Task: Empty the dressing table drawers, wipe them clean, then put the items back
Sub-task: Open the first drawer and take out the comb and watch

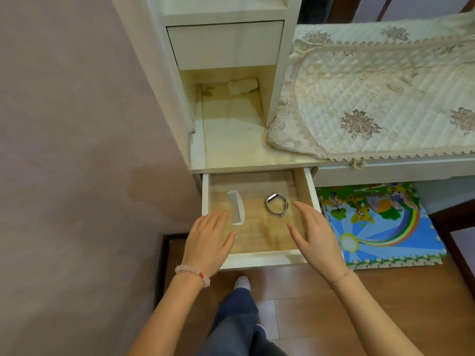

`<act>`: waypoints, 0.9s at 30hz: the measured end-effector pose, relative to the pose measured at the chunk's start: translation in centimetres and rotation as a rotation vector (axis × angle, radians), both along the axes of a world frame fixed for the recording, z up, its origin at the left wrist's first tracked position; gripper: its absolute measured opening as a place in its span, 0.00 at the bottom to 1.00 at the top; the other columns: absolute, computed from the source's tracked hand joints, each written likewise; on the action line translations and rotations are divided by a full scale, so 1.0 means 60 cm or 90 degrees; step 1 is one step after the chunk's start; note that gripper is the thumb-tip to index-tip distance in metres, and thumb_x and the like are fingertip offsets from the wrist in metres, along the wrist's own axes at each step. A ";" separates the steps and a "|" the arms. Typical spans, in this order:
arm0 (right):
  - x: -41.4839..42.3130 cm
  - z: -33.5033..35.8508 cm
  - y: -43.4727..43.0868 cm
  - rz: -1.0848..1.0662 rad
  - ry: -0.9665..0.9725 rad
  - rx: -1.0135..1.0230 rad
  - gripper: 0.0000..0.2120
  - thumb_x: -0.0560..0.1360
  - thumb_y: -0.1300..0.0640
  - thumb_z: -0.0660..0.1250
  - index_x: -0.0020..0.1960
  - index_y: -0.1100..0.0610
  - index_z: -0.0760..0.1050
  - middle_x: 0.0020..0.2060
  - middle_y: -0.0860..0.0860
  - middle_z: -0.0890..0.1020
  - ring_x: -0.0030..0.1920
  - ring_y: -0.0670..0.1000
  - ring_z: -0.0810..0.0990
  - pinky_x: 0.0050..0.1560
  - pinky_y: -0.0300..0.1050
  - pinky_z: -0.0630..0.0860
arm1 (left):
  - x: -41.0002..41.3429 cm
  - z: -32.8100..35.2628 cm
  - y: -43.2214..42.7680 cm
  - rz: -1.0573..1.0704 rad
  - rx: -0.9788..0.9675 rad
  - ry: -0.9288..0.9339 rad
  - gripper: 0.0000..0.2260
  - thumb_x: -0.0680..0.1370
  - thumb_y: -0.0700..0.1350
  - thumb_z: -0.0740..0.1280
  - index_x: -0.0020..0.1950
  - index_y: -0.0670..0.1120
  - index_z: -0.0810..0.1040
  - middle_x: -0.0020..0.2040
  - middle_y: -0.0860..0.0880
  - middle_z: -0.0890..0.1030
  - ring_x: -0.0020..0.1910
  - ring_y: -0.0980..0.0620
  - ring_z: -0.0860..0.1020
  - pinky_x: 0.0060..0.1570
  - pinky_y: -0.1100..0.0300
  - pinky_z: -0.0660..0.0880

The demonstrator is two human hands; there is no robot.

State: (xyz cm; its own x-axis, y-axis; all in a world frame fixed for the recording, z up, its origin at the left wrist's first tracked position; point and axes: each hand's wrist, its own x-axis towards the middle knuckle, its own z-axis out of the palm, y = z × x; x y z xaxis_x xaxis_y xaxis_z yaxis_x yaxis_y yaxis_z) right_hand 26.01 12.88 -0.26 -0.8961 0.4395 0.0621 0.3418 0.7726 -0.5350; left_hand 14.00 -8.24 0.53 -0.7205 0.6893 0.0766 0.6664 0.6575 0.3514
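Observation:
The dressing table's lower drawer (259, 260) is pulled out, its wooden floor showing. A white comb (236, 207) lies inside at the left, and a grey wristband (276, 204) lies curled at the right. My left hand (209, 242) hovers over the drawer's front left corner with fingers straight, its fingertips close to the comb. My right hand (317, 237) is spread over the front right corner, just right of the wristband. Neither hand holds anything. A white folded cloth (243, 86) lies at the back of the tabletop nook.
A shut upper drawer (226, 44) sits above the nook. A quilted lace cover (372, 98) drapes the tabletop at the right. A colourful foam mat (377, 224) lies on the wooden floor under the table. The pink wall (77, 124) closes the left side.

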 end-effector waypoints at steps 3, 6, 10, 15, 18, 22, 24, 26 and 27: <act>-0.025 -0.010 0.013 0.000 -0.014 -0.008 0.24 0.76 0.53 0.65 0.70 0.56 0.65 0.66 0.51 0.72 0.66 0.48 0.69 0.65 0.37 0.61 | -0.019 -0.009 0.014 0.000 -0.012 -0.019 0.19 0.73 0.47 0.71 0.61 0.43 0.76 0.56 0.47 0.81 0.55 0.48 0.79 0.56 0.55 0.73; -0.046 -0.020 0.025 -0.008 -0.028 -0.017 0.24 0.76 0.54 0.64 0.70 0.55 0.65 0.66 0.50 0.72 0.66 0.48 0.69 0.65 0.36 0.61 | -0.037 -0.021 0.028 -0.007 -0.001 -0.045 0.18 0.74 0.47 0.69 0.63 0.43 0.75 0.57 0.47 0.80 0.55 0.48 0.79 0.56 0.56 0.71; -0.071 -0.033 0.034 -0.018 -0.040 -0.027 0.24 0.75 0.55 0.65 0.70 0.56 0.65 0.65 0.51 0.73 0.66 0.49 0.70 0.64 0.36 0.61 | -0.060 -0.034 0.042 -0.015 -0.006 -0.063 0.18 0.76 0.50 0.64 0.63 0.44 0.75 0.57 0.48 0.80 0.56 0.49 0.78 0.56 0.56 0.72; -0.094 -0.061 0.051 -0.016 -0.071 -0.041 0.22 0.75 0.56 0.66 0.68 0.56 0.68 0.62 0.51 0.75 0.63 0.51 0.73 0.63 0.39 0.66 | -0.080 -0.058 0.066 0.032 -0.025 -0.196 0.20 0.79 0.51 0.60 0.70 0.47 0.66 0.67 0.50 0.72 0.65 0.52 0.70 0.64 0.60 0.65; -0.108 -0.091 0.060 -0.011 -0.133 -0.044 0.20 0.75 0.55 0.66 0.66 0.55 0.70 0.60 0.52 0.76 0.60 0.52 0.74 0.60 0.43 0.70 | -0.087 -0.089 0.092 0.122 -0.026 -0.332 0.20 0.79 0.48 0.62 0.70 0.47 0.65 0.69 0.51 0.69 0.66 0.52 0.68 0.63 0.60 0.67; -0.123 -0.127 0.072 -0.012 -0.220 -0.066 0.18 0.76 0.53 0.64 0.65 0.55 0.71 0.59 0.51 0.76 0.58 0.51 0.73 0.59 0.42 0.71 | -0.094 -0.137 0.116 0.278 0.008 -0.461 0.20 0.76 0.44 0.67 0.66 0.46 0.69 0.65 0.49 0.73 0.63 0.50 0.71 0.57 0.62 0.67; -0.130 -0.143 0.081 -0.021 -0.244 -0.088 0.17 0.75 0.53 0.65 0.63 0.55 0.72 0.58 0.51 0.76 0.57 0.51 0.74 0.58 0.43 0.72 | -0.099 -0.159 0.124 0.351 0.014 -0.481 0.19 0.74 0.45 0.69 0.64 0.47 0.71 0.63 0.49 0.74 0.60 0.49 0.73 0.54 0.60 0.70; -0.140 -0.156 0.093 -0.051 -0.254 -0.124 0.16 0.75 0.55 0.66 0.61 0.56 0.73 0.57 0.52 0.76 0.56 0.52 0.74 0.57 0.45 0.73 | -0.103 -0.178 0.134 0.401 0.002 -0.486 0.20 0.73 0.45 0.71 0.64 0.46 0.71 0.63 0.48 0.75 0.60 0.48 0.74 0.53 0.58 0.73; -0.146 -0.162 0.098 -0.074 -0.257 -0.142 0.15 0.74 0.56 0.66 0.60 0.57 0.73 0.56 0.53 0.76 0.56 0.53 0.75 0.56 0.46 0.73 | -0.104 -0.187 0.139 0.419 -0.003 -0.485 0.21 0.72 0.45 0.72 0.64 0.46 0.71 0.63 0.48 0.75 0.60 0.48 0.74 0.53 0.57 0.73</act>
State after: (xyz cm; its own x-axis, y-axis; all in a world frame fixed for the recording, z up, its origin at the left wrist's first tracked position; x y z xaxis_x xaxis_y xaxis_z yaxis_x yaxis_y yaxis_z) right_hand 17.24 18.78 -10.01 -0.7735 0.5009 -0.3883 0.6337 0.5988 -0.4898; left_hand 7.77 0.12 -10.68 -0.8143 0.1350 -0.5646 -0.2313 0.8166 0.5288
